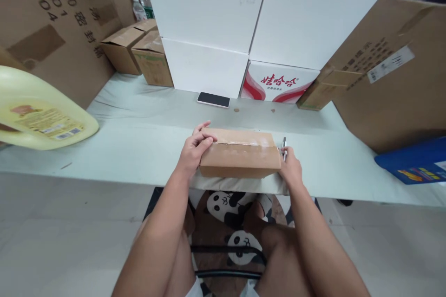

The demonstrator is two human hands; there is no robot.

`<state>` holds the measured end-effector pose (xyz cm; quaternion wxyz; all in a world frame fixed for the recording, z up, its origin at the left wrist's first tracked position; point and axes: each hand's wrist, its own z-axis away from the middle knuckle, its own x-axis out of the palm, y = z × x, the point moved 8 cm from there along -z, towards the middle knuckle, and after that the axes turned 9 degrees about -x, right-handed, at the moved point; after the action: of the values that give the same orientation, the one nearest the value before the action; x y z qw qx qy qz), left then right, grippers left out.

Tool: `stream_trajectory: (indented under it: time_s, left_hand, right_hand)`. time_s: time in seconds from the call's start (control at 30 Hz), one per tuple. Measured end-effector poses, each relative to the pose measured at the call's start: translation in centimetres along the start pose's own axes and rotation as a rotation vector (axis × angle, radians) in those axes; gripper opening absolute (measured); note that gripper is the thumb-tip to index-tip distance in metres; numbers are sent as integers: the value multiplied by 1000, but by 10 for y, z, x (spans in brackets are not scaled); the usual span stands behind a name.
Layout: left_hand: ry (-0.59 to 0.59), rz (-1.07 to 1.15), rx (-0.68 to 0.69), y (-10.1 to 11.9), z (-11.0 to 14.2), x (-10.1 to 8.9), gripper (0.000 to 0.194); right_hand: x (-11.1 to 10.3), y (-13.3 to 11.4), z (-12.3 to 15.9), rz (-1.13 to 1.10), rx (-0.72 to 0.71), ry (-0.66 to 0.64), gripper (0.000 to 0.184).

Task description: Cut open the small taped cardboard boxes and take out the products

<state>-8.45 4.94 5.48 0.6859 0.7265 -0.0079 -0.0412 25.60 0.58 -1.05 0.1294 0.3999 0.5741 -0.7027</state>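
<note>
A small brown cardboard box (pixel 240 154) lies near the front edge of the table, a taped seam running along its top. My left hand (pixel 195 148) grips the box's left end, thumb and fingers bent over the upper corner. At the opposite end is my right hand (pixel 290 165), its fingers closed round a slim silver cutter (pixel 285 143) that points upward beside the box. Most of the cutter is hidden in the fingers, so I cannot tell whether its blade is out.
Behind the box lies a phone (pixel 213 100) before stacked white cartons (pixel 205 67). A yellow jug (pixel 45 111) stands left and a blue container (pixel 414 162) right. Small cardboard boxes (pixel 153 60) sit at the back left. Large cardboard panels (pixel 393 74) flank the table (pixel 132 125).
</note>
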Motion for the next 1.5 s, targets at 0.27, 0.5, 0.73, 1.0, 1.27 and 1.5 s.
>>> stream_trajectory:
  time_s: [0.27,0.5,0.73,1.0,1.27,1.5]
  left_hand:
    - [-11,3,14,1,-1,5,9]
    - [13,22,-5,-1,-4,3,13]
    - [21,-41,15,0,-1,6,11]
    - [-78,-18,69,4,1,22,5]
    - [-29,-30,-23,-5,-2,24,11]
    - [-60,54,-37,-5,-3,23,13]
  right_hand:
    - [-83,-53,56,-918,-422,439,35]
    - [-112,-129,82,-935,-605,388,27]
    - [-79,-75,69,-1048,-390,377,27]
    - [-86,-71,72,-1106,-431,389,24]
    - [-64,-86,67,-1041,-350,237,42]
    - [-53,-86,53,-985,-206,91,43]
